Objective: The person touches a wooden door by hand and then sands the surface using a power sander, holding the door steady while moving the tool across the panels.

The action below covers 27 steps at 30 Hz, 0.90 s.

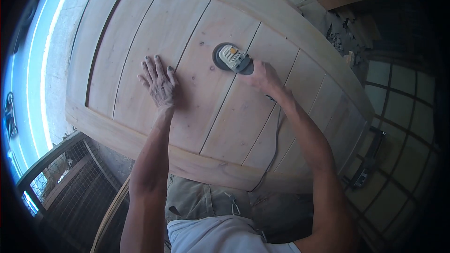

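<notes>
A large pale wooden panel door (197, 107) lies before me, its boards parted by dark grooves inside a raised frame. My left hand (161, 83) rests flat on the boards left of the middle, fingers spread and holding nothing. With my right hand (263, 80) I grip an angle grinder (233, 57) by its body. Its round dark disc lies over the boards near a groove; whether it spins cannot be told. From the tool a dark cord (276, 145) runs down across the door and over its near edge. Small knots show in the wood near the disc.
At the lower left stands a wire-mesh frame (70, 178). A gridded panel (398, 103) is at the right, with a dark, long tool-like object (368, 164) by it. Rubble (335, 40) and wood pieces lie beyond the door. A bright street with a motorcycle (10, 115) is far left.
</notes>
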Tool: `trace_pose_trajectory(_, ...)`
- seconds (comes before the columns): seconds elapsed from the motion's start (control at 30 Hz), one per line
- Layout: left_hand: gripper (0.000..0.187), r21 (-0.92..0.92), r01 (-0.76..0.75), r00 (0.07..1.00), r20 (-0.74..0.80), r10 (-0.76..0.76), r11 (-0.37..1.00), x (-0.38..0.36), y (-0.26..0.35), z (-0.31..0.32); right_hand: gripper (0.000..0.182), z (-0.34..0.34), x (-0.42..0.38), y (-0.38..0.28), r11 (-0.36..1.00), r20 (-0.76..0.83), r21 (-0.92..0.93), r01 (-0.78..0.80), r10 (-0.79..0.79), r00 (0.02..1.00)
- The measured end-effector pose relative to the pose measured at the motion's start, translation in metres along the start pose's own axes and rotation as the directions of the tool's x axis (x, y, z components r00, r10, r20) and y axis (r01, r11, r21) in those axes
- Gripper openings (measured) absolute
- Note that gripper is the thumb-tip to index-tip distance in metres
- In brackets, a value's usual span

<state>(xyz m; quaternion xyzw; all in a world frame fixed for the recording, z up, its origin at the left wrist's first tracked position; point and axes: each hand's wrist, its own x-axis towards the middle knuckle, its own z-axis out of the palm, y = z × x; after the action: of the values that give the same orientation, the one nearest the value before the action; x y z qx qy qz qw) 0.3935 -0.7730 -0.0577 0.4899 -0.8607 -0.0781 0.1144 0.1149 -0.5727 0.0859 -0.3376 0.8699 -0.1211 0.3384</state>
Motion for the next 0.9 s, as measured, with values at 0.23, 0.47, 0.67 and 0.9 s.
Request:
trace_pose_trajectory(0.23,0.070,0.037,-0.017,1.000,-0.009,0.018,0.999,0.001,-0.006,0.006,0.069,-0.019,0.062,-0.013,0.995,-0.078,0.093,-0.026,0.033,0.996)
trace_pose_trajectory(0.47,0.071,0.037,-0.010,1.000,-0.021,0.010,0.999,0.002,-0.002,0.006,0.069,-0.004,0.102,-0.036,0.996,-0.069,0.048,0.075,-0.072,0.995)
trace_pose_trajectory(0.67,0.071,0.045,-0.013,1.000,-0.013,0.014,0.999,0.001,-0.004,0.006,0.073,-0.016,0.135,-0.052,0.991,-0.154,0.071,0.110,-0.098,0.983)
trace_pose_trajectory(0.9,0.070,0.015,-0.001,1.000,0.005,0.001,1.000,0.002,-0.001,0.003,0.066,-0.016,0.104,-0.038,0.999,-0.120,0.011,0.046,-0.045,0.992)
